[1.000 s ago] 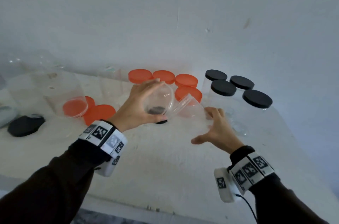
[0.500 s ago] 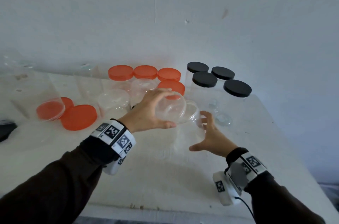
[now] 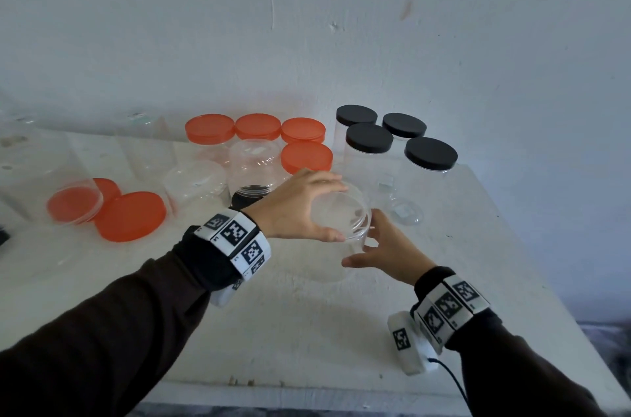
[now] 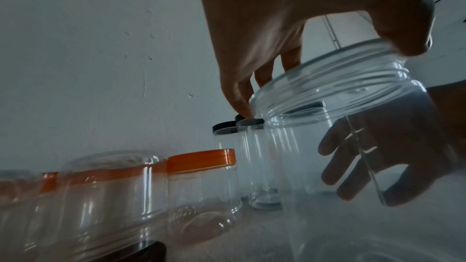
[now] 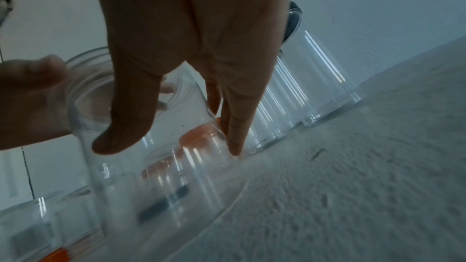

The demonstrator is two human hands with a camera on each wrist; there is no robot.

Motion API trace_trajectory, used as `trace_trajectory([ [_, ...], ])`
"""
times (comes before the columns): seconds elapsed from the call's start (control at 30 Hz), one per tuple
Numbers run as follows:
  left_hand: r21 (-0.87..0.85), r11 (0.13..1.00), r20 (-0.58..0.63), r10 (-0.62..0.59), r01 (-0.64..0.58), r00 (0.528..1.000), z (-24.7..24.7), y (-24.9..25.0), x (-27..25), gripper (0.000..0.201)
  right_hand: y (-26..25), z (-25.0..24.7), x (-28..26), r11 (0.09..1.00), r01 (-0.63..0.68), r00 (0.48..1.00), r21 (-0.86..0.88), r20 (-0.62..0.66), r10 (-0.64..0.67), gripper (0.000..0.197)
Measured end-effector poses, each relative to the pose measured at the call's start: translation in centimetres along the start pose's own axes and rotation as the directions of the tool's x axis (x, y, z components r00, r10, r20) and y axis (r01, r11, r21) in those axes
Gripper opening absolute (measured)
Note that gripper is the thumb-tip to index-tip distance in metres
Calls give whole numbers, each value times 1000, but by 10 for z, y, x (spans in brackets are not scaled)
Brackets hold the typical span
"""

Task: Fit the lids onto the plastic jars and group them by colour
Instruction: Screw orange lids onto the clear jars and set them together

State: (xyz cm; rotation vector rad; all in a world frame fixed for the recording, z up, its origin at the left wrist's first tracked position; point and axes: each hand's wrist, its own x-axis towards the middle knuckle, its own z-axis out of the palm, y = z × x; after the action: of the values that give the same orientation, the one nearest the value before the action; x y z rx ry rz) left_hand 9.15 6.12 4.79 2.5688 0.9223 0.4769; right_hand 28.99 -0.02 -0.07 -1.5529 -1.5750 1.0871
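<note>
A clear lidless jar (image 3: 329, 263) stands nearly upright at the table's middle, mouth up. My left hand (image 3: 338, 211) pinches its threaded rim from above, thumb near me and fingers on the far side. My right hand (image 3: 362, 239) wraps the jar's right side, thumb in front and fingers behind. In the left wrist view the jar (image 4: 340, 119) leans a little, and the right hand's fingers (image 4: 353, 158) show through its wall. In the right wrist view the thumb (image 5: 123, 127) and fingers (image 5: 237, 127) straddle the jar (image 5: 156, 166).
Several orange-lidded jars (image 3: 306, 157) stand at the back centre, with several black-lidded jars (image 3: 369, 138) to their right. Loose orange lids (image 3: 129, 215) lie at the left. An upturned clear jar (image 3: 254, 163) sits over a black lid (image 3: 244, 199). The table's right edge (image 3: 532, 263) is close.
The jar has swung from lying tilted, mouth to the left, to nearly upright. Both hands stayed on it and came down toward the table.
</note>
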Motion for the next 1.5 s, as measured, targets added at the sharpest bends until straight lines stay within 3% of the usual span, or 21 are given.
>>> trace_trajectory([
  [0.37,111,993,203,-49,27,978,-11,14,18,86,-5,-2,-2,998,18,1000,-53,0,-18,77],
  [0.6,133,991,89,-29,17,996,-1,13,11,87,-7,-1,-1,995,20,1000,-100,-3,-21,79],
  [0.77,-151,979,31,-130,133,991,6,10,-3,118,-18,-18,-2,976,18,993,-216,115,7,100],
  [0.87,-438,864,39,-257,248,966,17,1,-15,125,-44,-39,-4,958,91,995,-270,52,-80,97],
  [1.0,-568,770,79,-302,292,950,32,-12,-19,120,-83,-45,-1,831,223,967,-509,222,-124,86],
  [1.1,-643,715,48,-321,275,946,38,-17,-17,102,-101,-33,8,698,311,926,-645,371,-70,86],
  [1.2,-675,695,35,-305,248,952,41,-20,-16,94,-110,-21,18,614,335,901,-715,434,13,87],
  [1.5,-686,690,46,-275,230,960,45,-28,-17,106,-120,-16,27,550,350,867,-759,485,118,90],
])
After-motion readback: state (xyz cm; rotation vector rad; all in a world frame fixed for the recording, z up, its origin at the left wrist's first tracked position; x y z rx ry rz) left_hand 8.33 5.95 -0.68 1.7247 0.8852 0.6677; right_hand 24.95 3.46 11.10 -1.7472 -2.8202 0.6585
